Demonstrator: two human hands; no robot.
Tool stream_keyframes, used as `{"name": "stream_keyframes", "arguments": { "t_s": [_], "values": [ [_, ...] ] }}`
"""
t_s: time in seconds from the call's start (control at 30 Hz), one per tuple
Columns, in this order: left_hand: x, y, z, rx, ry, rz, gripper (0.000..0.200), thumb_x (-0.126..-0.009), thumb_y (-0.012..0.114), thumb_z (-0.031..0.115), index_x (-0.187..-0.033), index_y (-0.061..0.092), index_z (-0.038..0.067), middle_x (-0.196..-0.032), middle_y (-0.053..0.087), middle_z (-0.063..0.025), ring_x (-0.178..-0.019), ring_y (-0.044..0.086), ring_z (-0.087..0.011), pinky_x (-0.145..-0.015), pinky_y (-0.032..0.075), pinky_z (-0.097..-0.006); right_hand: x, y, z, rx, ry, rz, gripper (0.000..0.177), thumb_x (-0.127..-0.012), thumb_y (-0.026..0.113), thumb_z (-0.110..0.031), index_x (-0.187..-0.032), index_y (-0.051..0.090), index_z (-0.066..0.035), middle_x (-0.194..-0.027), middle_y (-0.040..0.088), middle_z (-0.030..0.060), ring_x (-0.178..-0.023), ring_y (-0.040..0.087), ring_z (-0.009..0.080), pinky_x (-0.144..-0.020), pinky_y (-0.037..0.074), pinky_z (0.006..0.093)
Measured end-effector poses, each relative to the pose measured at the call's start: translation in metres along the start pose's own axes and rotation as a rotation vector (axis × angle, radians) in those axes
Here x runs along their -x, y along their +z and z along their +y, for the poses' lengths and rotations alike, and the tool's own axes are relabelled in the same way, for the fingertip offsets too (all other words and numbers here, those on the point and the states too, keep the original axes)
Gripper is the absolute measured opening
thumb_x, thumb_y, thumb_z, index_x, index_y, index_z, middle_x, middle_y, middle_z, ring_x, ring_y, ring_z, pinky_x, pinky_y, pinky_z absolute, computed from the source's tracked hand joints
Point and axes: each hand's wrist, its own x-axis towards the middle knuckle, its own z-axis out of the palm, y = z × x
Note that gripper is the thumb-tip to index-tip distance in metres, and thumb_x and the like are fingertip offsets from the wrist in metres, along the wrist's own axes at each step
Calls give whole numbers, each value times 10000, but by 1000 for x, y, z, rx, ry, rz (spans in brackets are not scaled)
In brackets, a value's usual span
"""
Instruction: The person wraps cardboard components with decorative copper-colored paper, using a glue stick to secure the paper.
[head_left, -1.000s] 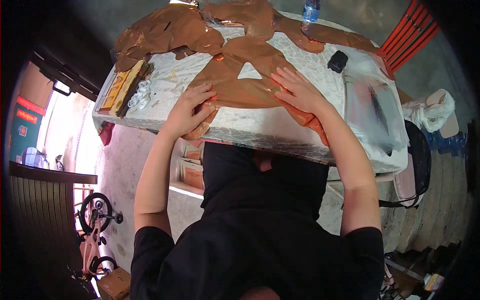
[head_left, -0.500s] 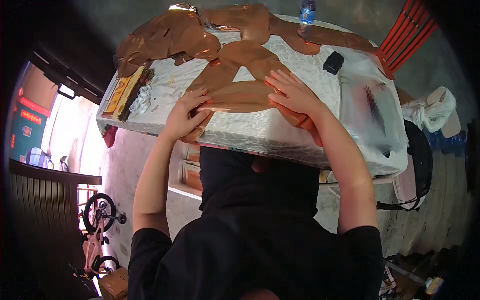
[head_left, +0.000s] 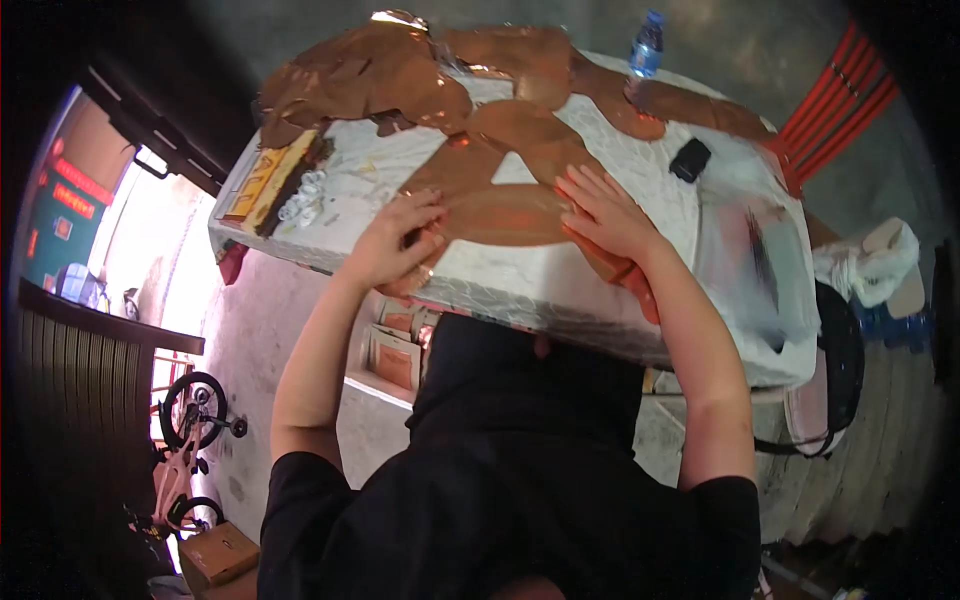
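We log the right hand [head_left: 608, 210] lying flat, fingers slightly spread, on the brown sheet [head_left: 505, 215]; the left hand [head_left: 405, 240] curves over its left side, thumb apart, pinching or not we can't tell. We judge both sides are held to keep it flat. The sheet lies near the front edge of the white-covered table [head_left: 500, 268]. Behind it we see more brown sheets [head_left: 360, 85], probably kept back for room, plus a bottle [head_left: 647, 50]. Around: red chair [head_left: 838, 112], bike [head_left: 176, 472], grey floor [head_left: 255, 335].

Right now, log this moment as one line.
left hand: on brown sheet, left side | right hand: on brown sheet, right side | brown sheet: triangular opening | bottle: upright, far side
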Motion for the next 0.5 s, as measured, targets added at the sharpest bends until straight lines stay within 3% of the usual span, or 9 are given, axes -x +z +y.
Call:
{"name": "stream_keyframes", "arguments": {
  "t_s": [0.1,0.2,0.27,0.3,0.33,0.4,0.43,0.5],
  "values": [
    [1,-6,3,30,-5,-21,433,-853,611,229,-1249,564,61,-1371,473,-168,-1314,386,-347,-1090,282,-440,0,0,-4,59,0,-2,591,-926,489,-403,-1437,349,-139,-1513,263,141,-1416,206,280,-1145,150,425],
    [0,-19,19,-138,-54,-105,485,-841,634,288,-1271,554,80,-1399,452,-149,-1362,318,-341,-1117,197,-490,5,2,-6,127,4,-6,599,-926,484,-407,-1435,340,-128,-1509,265,152,-1411,215,298,-1142,157,438],
    [-4,-32,23,-70,-192,-273,540,-827,653,342,-1292,540,92,-1441,407,-132,-1402,236,-331,-1130,97,-530,6,-1,-9,163,0,-2,605,-925,482,-411,-1435,334,-121,-1507,265,157,-1408,218,306,-1141,159,443],
    [-8,-36,24,-144,-111,-227,490,-821,663,326,-1233,582,74,-1339,509,-160,-1300,406,-343,-1081,270,-486,8,-2,-12,156,14,-16,614,-922,487,-417,-1434,332,-116,-1507,264,159,-1407,218,312,-1139,161,449],
    [-20,-42,25,-144,-105,-218,490,-821,663,326,-1233,582,74,-1339,509,-160,-1300,406,-343,-1081,270,-486,10,-4,-16,149,26,-33,623,-918,492,-423,-1433,329,-112,-1506,263,161,-1405,219,319,-1138,163,454],
    [-56,-49,27,-37,-243,-379,380,-822,664,269,-1127,631,46,-1148,617,-181,-1072,573,-349,-925,434,-426,12,-12,-20,149,43,-69,646,-906,517,-425,-1433,328,-104,-1511,248,166,-1408,212,314,-1141,152,458],
    [-68,-38,18,45,-149,-221,288,-821,659,218,-1032,651,23,-957,654,-180,-863,615,-353,-785,485,-402,13,-15,-20,96,44,-80,662,-893,538,-430,-1431,334,-103,-1511,248,167,-1410,207,311,-1143,146,458],
    [-103,-16,1,33,-36,-136,286,-823,652,207,-1043,644,24,-988,641,-186,-925,598,-359,-823,477,-405,13,-23,-24,53,51,-95,679,-880,558,-435,-1429,339,-102,-1511,247,169,-1412,203,309,-1145,140,457]
  ]
}}
